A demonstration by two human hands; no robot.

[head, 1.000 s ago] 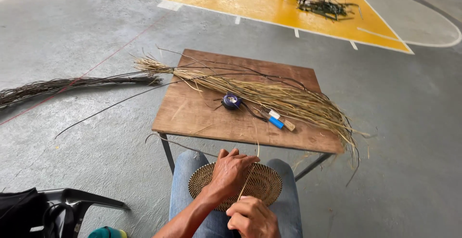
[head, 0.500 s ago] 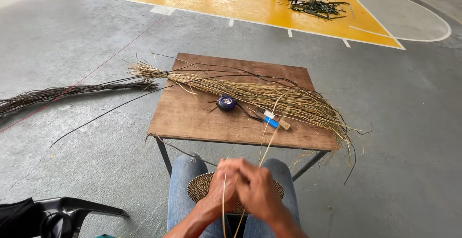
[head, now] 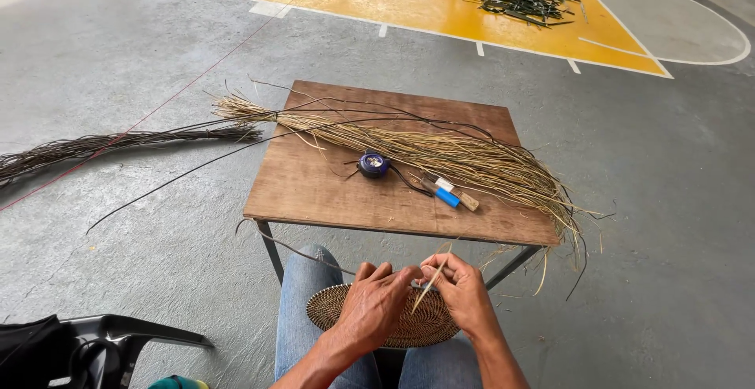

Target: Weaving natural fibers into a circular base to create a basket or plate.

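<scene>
1. Woven coil disc [head: 377, 320] rests on my lap, just under the table's near edge.
2. My left hand [head: 373, 302] lies over the disc, fingers together, pressing it down.
3. My right hand [head: 464, 291] is pinched on a pale fibre strand [head: 431, 280] that rises between the hands.
4. On the wooden table [head: 330, 192] beyond: a blue tape roll [head: 374, 164], a blue-handled knife [head: 450, 195], a straw bundle [head: 464, 161].
5. Risk, as I judge it: the thin strand could snap or slip from the pinch if pulled too sharply.
</scene>
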